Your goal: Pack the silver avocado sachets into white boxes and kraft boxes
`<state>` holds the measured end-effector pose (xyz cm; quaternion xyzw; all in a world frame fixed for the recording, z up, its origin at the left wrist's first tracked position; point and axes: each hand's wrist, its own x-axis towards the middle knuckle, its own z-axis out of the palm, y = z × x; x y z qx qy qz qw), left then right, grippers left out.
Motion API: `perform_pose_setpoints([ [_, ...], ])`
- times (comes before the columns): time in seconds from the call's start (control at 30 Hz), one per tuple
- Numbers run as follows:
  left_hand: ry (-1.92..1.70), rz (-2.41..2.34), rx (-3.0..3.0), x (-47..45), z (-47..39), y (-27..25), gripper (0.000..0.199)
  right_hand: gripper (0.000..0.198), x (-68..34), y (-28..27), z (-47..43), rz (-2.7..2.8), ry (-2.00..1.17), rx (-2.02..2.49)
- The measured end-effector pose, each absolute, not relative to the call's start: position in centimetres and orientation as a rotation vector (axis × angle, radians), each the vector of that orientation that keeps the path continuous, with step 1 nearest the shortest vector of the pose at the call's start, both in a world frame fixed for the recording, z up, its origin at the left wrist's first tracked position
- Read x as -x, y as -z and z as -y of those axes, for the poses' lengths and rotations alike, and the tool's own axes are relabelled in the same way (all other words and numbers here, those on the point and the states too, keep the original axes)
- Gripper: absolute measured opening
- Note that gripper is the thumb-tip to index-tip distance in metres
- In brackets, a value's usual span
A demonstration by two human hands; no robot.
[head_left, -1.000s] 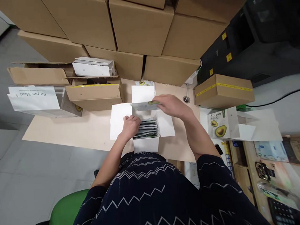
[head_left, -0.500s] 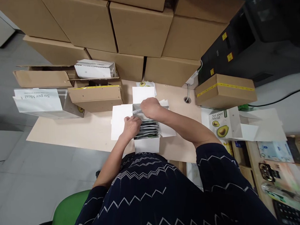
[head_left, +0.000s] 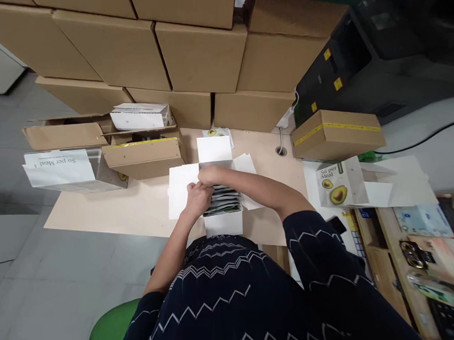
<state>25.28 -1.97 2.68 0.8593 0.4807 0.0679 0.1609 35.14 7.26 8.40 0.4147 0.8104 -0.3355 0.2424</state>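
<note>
An open white box (head_left: 224, 224) stands on the table in front of me, its flaps folded outward. Inside it, several flat silvery packets (head_left: 224, 200) stand in a tight row. My left hand (head_left: 198, 199) is at the box's left edge, fingers curled together beside the packets. Reaching across the box from the right, my right hand (head_left: 210, 175) is closed, its fingertips almost meeting those of the left. Whatever lies between the fingers is hidden by the hands.
Brown cartons (head_left: 203, 56) are stacked along the back. At the left stand an open carton (head_left: 144, 158) and a white printed box (head_left: 61, 169). To the right are a taped carton (head_left: 334, 135), another avocado-printed box (head_left: 333, 185) and a black machine (head_left: 358, 79). A flat packet (head_left: 223, 133) lies behind the box.
My right hand has moved left and toward me, from the box's far side to beside my left hand. A pale edge seen under it before is now hidden. The view has shifted slightly.
</note>
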Motion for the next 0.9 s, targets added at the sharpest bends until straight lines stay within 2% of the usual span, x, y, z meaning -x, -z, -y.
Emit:
perform_pose_setpoints([
  [0.07,-0.206,-1.356,-2.465,-25.3,2.1,-2.6,0.027,0.019,-36.3,-7.8,-8.2,-2.216,0.786,-1.125],
  [0.23,-0.237,-1.379,-2.443,-25.4,2.2,-2.4,0.027,0.026,-39.6,-7.3,-9.0,-2.259,0.767,-1.033],
  [0.5,-0.341,-1.455,-2.39,-25.5,2.4,-1.9,0.03,0.031,-42.2,-6.1,-7.7,-2.193,0.954,-1.133],
  [0.63,-0.39,-1.494,-2.356,-25.5,2.5,-1.6,0.029,0.034,-41.5,-5.6,-7.8,-2.217,0.9,-1.049],
  [0.73,-0.373,-1.501,-2.358,-25.6,2.5,-1.7,0.029,0.028,-41.3,-6.1,-7.8,-2.211,0.888,-1.003],
  [0.8,-0.342,-1.494,-2.375,-25.7,2.5,-1.8,0.029,0.023,-42.2,-7.2,-8.2,-2.246,1.068,-0.995],
  [0.9,-0.33,-1.48,-2.402,-25.6,2.6,-2.0,0.027,0.019,-45.3,-9.5,-9.8,-2.259,1.649,-1.066],
])
